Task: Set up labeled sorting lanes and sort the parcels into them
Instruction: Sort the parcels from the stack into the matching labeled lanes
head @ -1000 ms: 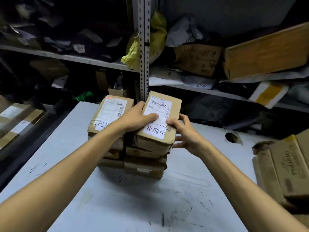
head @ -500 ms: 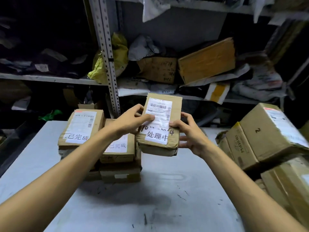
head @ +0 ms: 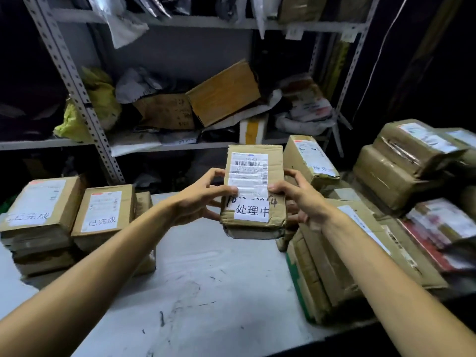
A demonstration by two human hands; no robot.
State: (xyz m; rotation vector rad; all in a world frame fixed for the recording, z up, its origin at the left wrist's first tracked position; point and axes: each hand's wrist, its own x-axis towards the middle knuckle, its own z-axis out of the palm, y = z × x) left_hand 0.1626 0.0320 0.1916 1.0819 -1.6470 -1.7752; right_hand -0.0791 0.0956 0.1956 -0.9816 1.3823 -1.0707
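Gripping the 处理中 parcel [head: 253, 176] between left hand [head: 199, 199] and right hand [head: 298, 199] above the tabletop [head: 219, 279], we judge sorting midway: 已完成 stacks [head: 103, 212] stand beyond the left hand, and a heap of parcels [head: 401, 171] waits beyond the right.

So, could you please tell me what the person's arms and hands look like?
The left arm and right arm are bare, with no sleeves in view. The left hand and right hand wear no gloves; no watch, ring or wristband shows.

matt cardboard parcel [head: 255, 191], scuffed table [head: 206, 279]
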